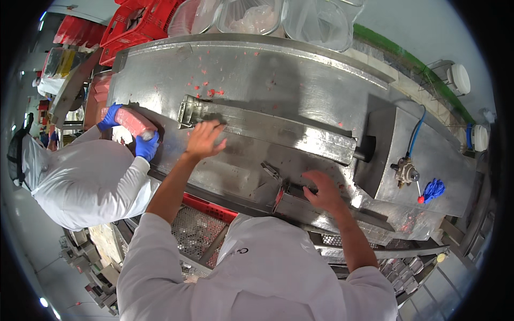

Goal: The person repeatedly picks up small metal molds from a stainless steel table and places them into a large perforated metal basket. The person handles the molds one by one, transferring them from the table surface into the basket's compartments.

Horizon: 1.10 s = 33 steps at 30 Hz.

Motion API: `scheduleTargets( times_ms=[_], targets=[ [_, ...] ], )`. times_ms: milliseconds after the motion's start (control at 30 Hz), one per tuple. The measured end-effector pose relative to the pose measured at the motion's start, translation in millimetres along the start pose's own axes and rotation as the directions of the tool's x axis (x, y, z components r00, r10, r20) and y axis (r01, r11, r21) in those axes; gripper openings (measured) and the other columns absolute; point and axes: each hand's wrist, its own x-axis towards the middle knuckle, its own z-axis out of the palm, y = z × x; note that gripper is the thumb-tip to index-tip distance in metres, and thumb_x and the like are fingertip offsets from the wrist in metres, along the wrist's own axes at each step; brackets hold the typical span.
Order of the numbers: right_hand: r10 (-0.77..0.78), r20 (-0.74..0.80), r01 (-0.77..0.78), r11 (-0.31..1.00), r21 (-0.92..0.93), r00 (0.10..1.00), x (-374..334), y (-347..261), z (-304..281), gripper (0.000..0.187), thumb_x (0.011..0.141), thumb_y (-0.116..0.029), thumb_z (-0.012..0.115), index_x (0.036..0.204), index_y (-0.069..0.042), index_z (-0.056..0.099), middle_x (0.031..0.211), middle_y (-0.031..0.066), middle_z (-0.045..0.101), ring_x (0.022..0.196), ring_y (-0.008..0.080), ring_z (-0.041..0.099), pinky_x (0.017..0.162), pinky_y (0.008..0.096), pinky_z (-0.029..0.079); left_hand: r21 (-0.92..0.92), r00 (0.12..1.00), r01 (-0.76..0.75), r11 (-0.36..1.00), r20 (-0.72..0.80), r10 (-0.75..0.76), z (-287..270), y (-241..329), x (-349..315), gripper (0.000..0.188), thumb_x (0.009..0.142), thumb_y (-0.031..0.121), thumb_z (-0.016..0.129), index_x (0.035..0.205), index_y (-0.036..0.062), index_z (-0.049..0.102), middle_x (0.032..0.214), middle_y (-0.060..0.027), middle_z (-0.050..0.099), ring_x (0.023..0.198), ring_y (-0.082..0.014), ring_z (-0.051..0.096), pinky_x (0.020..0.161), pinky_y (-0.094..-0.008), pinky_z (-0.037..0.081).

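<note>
A long rectangular metal mould (267, 126) lies across the steel table, a wire-like clasp at its left end. My left hand (204, 140) is at the near side of that end, fingers spread and holding nothing; whether the fingertips touch the metal I cannot tell. Closer to me, a second long metal mould (332, 216) lies along the table's front edge. Over its left part is my right hand (323, 191), thumb and fingers apart with nothing between them. A small metal latch piece (271, 170) sits left of the right hand.
On the left, a co-worker's blue-gloved hands hold a pink meat block (134, 122). Red scraps (210, 92) dot the steel table (241, 69). At right stand a dark cylinder (366, 148), a lever valve (406, 172) and a blue glove (433, 190). Lined tubs (316, 27) line the back.
</note>
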Motion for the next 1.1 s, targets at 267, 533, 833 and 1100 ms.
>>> scheduleTargets(
  times_ms=[267,533,833,1100],
  targets=[
    [0.144,-0.076,-0.141,0.989,0.043,0.987,-55.7,8.8,1.1,0.042,0.083,-0.009,0.073,0.124,-0.003,0.065,0.107,0.0158,0.072,0.095,0.0287,0.071,0.086,0.0398,0.055,-0.099,0.91,0.101,0.99,-0.394,-0.132,-13.4,-50.1,8.4,0.065,0.081,0.029,0.08,0.133,0.001,0.054,0.13,-0.0212,0.056,0.12,-0.0365,0.056,0.101,-0.0453,0.047],
    [0.356,-0.077,-0.337,0.922,0.19,0.931,-112.6,0.7,23.3,0.042,0.082,-0.003,0.071,0.123,-0.002,0.061,0.108,0.0167,0.069,0.098,0.0286,0.069,0.091,0.038,0.053,-0.261,0.956,0.147,0.954,-0.208,-0.204,-5.4,-54.9,11.9,0.088,0.075,0.039,0.081,0.145,0.0,0.045,0.139,-0.0221,0.051,0.128,-0.0351,0.05,0.108,-0.047,0.039],
    [-0.05,-0.286,-0.111,0.846,-0.522,0.957,57.9,-10.2,-9.1,0.107,0.064,-0.027,0.087,0.152,-0.001,0.031,0.153,0.0266,0.035,0.146,0.0441,0.028,0.119,0.058,0.021,0.277,0.874,-0.348,0.896,0.442,0.203,-6.9,-41.8,73.4,0.082,0.055,0.031,0.075,0.125,-0.0031,0.05,0.122,-0.0182,0.055,0.123,-0.0348,0.051,0.109,-0.0444,0.037],
    [-0.144,0.125,0.188,0.843,-0.504,0.982,146.5,-78.1,46.5,0.117,0.052,-0.037,0.096,0.143,0.004,0.035,0.148,0.0248,0.04,0.142,0.041,0.034,0.121,0.0554,0.02,0.4,0.951,0.025,0.916,0.273,-0.145,-122.8,18.7,-121.3,0.088,0.054,0.034,0.078,0.128,-0.0025,0.049,0.122,-0.0146,0.053,0.119,-0.0284,0.051,0.096,-0.0441,0.039]
  ],
)
